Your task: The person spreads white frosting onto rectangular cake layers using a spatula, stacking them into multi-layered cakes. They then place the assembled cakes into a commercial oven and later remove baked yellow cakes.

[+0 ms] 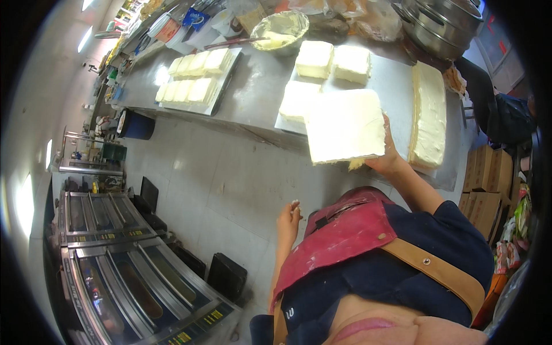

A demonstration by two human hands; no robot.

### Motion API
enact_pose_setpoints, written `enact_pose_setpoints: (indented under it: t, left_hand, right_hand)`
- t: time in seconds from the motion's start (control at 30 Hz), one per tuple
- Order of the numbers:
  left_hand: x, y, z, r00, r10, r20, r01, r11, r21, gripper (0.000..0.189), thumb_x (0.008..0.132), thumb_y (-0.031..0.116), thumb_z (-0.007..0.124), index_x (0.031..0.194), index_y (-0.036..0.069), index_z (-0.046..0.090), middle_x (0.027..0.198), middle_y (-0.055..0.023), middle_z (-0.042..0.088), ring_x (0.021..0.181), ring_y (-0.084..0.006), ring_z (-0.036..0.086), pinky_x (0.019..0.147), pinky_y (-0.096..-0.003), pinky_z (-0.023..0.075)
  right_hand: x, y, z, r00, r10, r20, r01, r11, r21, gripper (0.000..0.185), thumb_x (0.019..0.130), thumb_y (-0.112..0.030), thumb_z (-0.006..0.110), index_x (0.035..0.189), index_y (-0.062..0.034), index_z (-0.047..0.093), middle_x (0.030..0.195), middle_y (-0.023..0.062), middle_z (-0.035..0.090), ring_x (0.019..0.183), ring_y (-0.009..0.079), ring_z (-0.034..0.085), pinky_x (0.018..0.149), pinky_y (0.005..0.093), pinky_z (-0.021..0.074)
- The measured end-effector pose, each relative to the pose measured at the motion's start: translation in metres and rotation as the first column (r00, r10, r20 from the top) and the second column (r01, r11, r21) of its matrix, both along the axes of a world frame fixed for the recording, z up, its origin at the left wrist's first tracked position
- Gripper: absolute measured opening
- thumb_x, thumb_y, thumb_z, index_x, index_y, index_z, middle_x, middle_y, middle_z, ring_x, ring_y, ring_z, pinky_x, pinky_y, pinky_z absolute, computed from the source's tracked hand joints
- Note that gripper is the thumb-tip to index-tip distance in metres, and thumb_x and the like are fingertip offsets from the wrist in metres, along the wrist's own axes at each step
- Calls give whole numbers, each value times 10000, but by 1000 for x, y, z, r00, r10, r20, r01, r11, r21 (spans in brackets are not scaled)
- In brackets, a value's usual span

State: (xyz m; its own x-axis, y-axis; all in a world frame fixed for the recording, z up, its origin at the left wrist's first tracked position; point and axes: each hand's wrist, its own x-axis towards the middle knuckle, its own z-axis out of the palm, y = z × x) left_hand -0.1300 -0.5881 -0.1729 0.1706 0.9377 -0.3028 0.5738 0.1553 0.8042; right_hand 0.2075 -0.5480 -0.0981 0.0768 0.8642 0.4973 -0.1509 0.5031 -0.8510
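My right hand (pixel 384 151) grips a square layered block covered in pale cream (pixel 345 125), tilted so its broad face shows; the fingers beneath are hidden. The block overlaps a smaller cream-coated block (pixel 297 98) on a white board (pixel 390 90). Two more small blocks, one (pixel 315 59) beside the other (pixel 352 64), stand farther back on the board. A long cream-covered slab (pixel 429 116) lies at its right. My left hand (pixel 291 213) is empty over the floor, away from the table, its fingers loosely bent with white smears on the tips.
On the metal table (pixel 254 92) sit a tray of cut cream-coated pieces (pixel 222 92), a bowl of cream (pixel 282 30), several tubs and a steel steamer pot (pixel 444 26). Glass-lidded metal units (pixel 129 276) stand at lower left, cardboard boxes (pixel 485 172) at right, and a blue bin (pixel 138 125) beyond the table's left end.
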Motion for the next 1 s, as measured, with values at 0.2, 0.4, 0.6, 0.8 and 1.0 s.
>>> enact_pose_setpoints:
  t: [0.2, 0.4, 0.6, 0.8, 1.0]
  left_hand:
    - [24, 200, 52, 973, -227, 29, 216, 951, 220, 217, 961, 133, 553, 1113, 11, 649, 1058, -148, 680, 888, -243, 680, 787, -348, 526]
    - [80, 444, 113, 799, -396, -453, 601, 544, 585, 258, 931, 195, 589, 1160, 82, 624, 1094, -133, 620, 956, -322, 601, 822, -417, 493]
    - [134, 645, 92, 611, -95, -786, 791, 37, 611, 281, 875, 207, 633, 1136, 103, 610, 1143, -117, 587, 1107, -302, 571, 901, -476, 480]
    - [170, 732, 71, 255, -234, -938, 965, 117, 234, 209, 845, 104, 584, 1052, 122, 598, 1016, -133, 616, 882, -341, 684, 752, -484, 537]
    - [194, 772, 97, 245, -404, -881, 963, -6, 270, 208, 912, 202, 490, 967, 43, 612, 834, -195, 683, 798, -332, 704, 685, -448, 542]
  right_hand:
    - [22, 34, -17, 882, -254, -396, 134, 942, -308, 741, 925, -436, 614, 1463, -52, 279, 1353, 121, 478, 1249, 247, 495, 1035, 394, 467]
    - [12, 59, -40, 749, -520, -411, 388, 846, -366, 676, 965, -544, 458, 1462, -106, 326, 1332, 106, 507, 1254, 258, 506, 1013, 417, 485]
    - [-31, 64, -66, 328, -561, -760, 488, 790, -372, 605, 978, -519, 455, 1433, -122, 419, 1369, 73, 535, 1232, 265, 531, 1002, 437, 472]
    - [-108, 102, -17, -120, -697, -707, 659, 477, -582, 599, 979, -498, 467, 1426, -100, 433, 1389, 93, 534, 1248, 300, 527, 1016, 463, 467]
    - [-156, 100, -23, 17, -614, -789, 714, 560, -421, 570, 981, -469, 464, 1400, -83, 461, 1372, 113, 547, 1211, 327, 552, 993, 495, 475]
